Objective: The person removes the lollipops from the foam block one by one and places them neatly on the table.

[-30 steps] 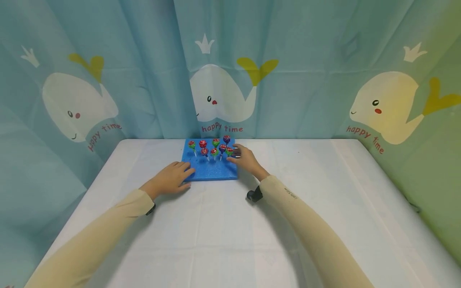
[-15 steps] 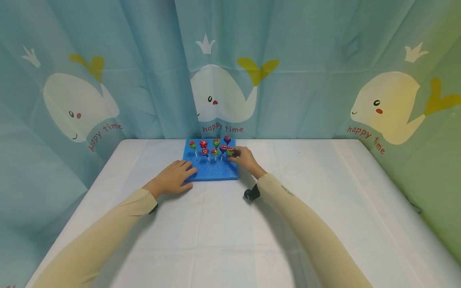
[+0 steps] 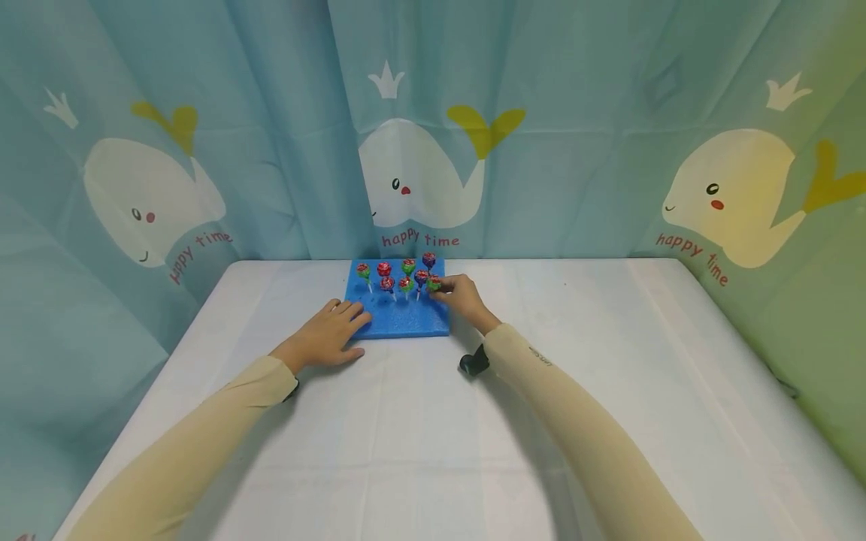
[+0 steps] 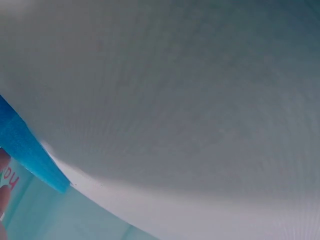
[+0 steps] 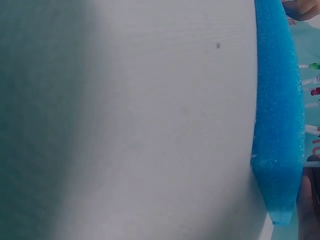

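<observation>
Fingers of the left hand (image 3: 325, 334) lie loose across the near-left edge of a blue foam board (image 3: 413, 323) on the bench (image 3: 406, 421), apparently steadying it. Ahead and to their right, fingers of the right hand (image 3: 465, 298) pinch a green-and-red lollipop (image 3: 434, 284) at the board's right side, its stick mostly hidden. It should prove light and stiff-stemmed, with a slick wrapper and brittle candy, best held just below the head; the foam looks soft. Other lollipops (image 3: 406, 284) stand left of and beyond the pinching fingers, before a whale-print curtain (image 3: 575, 188).
</observation>
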The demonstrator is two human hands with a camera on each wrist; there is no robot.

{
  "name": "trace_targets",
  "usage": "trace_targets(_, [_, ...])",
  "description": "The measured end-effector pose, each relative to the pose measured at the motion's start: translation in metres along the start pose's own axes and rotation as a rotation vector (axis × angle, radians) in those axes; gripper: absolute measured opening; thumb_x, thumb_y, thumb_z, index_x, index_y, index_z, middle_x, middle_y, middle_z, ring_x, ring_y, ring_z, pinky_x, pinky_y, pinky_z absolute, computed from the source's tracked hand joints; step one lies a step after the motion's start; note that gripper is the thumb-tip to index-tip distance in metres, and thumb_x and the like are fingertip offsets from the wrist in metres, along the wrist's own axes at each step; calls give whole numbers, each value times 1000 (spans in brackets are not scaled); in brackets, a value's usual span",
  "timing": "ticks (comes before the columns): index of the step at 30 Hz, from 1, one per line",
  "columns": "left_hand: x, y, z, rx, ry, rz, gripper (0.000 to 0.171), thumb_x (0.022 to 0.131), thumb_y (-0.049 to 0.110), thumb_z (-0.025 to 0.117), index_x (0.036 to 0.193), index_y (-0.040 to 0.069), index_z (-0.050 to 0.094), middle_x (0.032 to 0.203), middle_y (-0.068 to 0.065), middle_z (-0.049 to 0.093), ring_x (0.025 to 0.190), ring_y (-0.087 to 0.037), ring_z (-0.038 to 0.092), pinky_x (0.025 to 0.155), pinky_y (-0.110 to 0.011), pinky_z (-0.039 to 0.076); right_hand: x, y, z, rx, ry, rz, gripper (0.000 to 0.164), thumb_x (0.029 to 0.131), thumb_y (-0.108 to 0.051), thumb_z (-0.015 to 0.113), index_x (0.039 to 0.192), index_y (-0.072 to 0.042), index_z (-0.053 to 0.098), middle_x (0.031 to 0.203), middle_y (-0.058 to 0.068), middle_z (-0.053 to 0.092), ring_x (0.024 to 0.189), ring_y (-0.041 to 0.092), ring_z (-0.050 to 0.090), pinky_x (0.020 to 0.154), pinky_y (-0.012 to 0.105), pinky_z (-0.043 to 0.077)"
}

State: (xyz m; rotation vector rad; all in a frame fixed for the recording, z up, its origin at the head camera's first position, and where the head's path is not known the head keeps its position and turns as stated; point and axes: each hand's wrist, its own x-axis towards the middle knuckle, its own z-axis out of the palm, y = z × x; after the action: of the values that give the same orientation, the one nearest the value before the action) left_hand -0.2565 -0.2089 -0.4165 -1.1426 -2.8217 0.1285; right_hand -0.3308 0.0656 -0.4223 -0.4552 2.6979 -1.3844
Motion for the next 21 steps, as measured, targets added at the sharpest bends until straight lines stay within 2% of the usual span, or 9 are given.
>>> trace_targets(3, [0, 0, 1, -7, -19, -10, 55, 86, 43, 60, 125, 7, 47, 120, -15, 51, 114, -33, 49, 101, -53, 35, 0, 0, -1, 20, 7, 13, 22, 86, -8, 65, 105, 2, 69, 109, 18, 69, 108, 30, 63, 91, 36, 51])
trace_targets(11, [0, 0, 4, -51, -18, -6, 58, 84, 42, 61, 127, 5, 46, 124, -17, 50, 118, -34, 48, 101, -53, 39, -4, -1, -3, 88, 11, 35, 23, 86, -7, 64, 107, 2, 69, 107, 17, 69, 103, 27, 65, 88, 33, 52])
trace_targets(21, [0, 1, 3, -42, -7, -13, 58, 84, 41, 62, 126, 5, 47, 121, -17, 50, 115, -33, 49, 100, -53, 39, -8, -4, -11, 169, 36, -4, 22, 87, -5, 63, 106, 5, 68, 106, 20, 69, 99, 28, 67, 86, 31, 53])
